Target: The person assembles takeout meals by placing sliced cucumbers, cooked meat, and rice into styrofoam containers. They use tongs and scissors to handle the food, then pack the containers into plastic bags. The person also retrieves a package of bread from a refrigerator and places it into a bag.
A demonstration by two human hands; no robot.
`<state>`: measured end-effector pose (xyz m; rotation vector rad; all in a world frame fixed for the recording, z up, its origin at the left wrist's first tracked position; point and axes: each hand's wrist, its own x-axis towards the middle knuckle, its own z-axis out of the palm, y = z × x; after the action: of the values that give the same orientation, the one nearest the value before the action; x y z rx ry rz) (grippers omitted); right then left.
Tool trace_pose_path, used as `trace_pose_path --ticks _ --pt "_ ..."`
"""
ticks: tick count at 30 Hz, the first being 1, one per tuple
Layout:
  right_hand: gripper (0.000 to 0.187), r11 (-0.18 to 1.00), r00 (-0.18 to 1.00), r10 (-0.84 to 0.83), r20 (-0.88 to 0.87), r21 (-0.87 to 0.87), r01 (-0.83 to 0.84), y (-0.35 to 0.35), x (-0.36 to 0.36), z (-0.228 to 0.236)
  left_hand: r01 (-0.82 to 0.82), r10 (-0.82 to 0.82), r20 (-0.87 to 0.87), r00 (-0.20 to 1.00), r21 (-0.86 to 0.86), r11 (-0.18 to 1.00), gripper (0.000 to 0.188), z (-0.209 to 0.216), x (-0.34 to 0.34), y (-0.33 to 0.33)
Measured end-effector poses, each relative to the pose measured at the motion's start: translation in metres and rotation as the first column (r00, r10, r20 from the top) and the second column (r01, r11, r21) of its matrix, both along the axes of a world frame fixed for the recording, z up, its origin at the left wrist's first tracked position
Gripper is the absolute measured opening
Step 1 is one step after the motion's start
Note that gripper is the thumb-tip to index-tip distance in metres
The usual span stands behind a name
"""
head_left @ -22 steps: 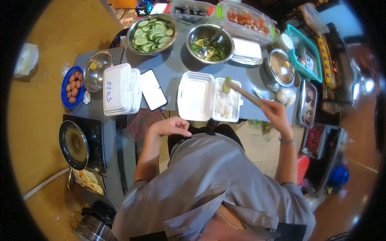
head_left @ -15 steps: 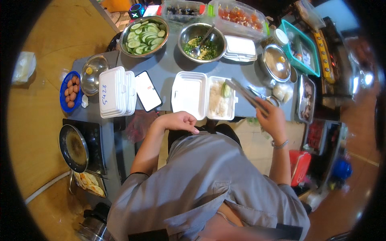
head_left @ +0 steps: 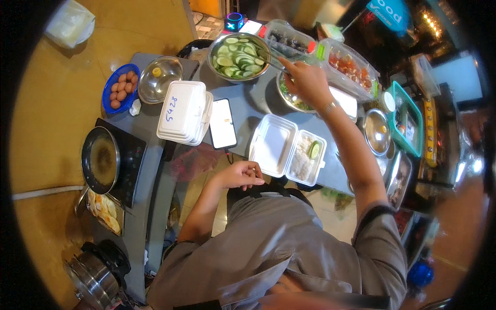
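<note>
My right hand (head_left: pixel 308 82) is closed on metal tongs (head_left: pixel 274 59), reaching far forward. Their tips are over the right side of a steel bowl (head_left: pixel 211 64) full of sliced cucumber (head_left: pixel 235 56); whether they pinch a slice I cannot tell. Nearer to me lies an open white foam box (head_left: pixel 274 142), its lid folded to the left. Its right half holds white rice (head_left: pixel 304 164) with cucumber slices (head_left: pixel 313 150) on top. My left hand (head_left: pixel 240 174) hovers before my waist beside the box, fingers curled with nothing seen in them.
Closed foam boxes (head_left: pixel 178 111) and a phone (head_left: pixel 223 124) lie left of the open box. My right hand partly covers a bowl of chopped greens (head_left: pixel 289 95). At far left are eggs (head_left: pixel 123 90) and a frying pan (head_left: pixel 101 160); skewers (head_left: pixel 351 70) fill a tub at the back.
My right hand has swung the tongs from over the rice, forward and left to the cucumber bowl. The whole view has turned and shifted. My left hand stays curled near my waist.
</note>
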<state>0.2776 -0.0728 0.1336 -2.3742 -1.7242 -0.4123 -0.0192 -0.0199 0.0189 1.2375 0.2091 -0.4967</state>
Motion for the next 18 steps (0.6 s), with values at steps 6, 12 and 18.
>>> trace_pose_path --ticks 6,12,18 --pt "0.021 0.993 0.993 0.059 0.099 -0.107 -0.048 0.080 0.035 -0.031 -0.180 0.179 0.017 0.984 0.041 0.983 0.018 -0.006 -0.039 0.012" --pt "0.012 0.994 0.993 0.034 0.117 -0.104 -0.022 0.083 0.038 -0.028 -0.214 0.216 -0.023 0.976 0.048 0.976 0.019 -0.008 -0.054 0.013" --pt "0.017 0.997 1.000 -0.025 0.017 -0.071 0.026 0.064 0.037 -0.026 -0.062 0.056 0.055 0.997 0.116 0.991 0.019 -0.012 -0.026 0.019"
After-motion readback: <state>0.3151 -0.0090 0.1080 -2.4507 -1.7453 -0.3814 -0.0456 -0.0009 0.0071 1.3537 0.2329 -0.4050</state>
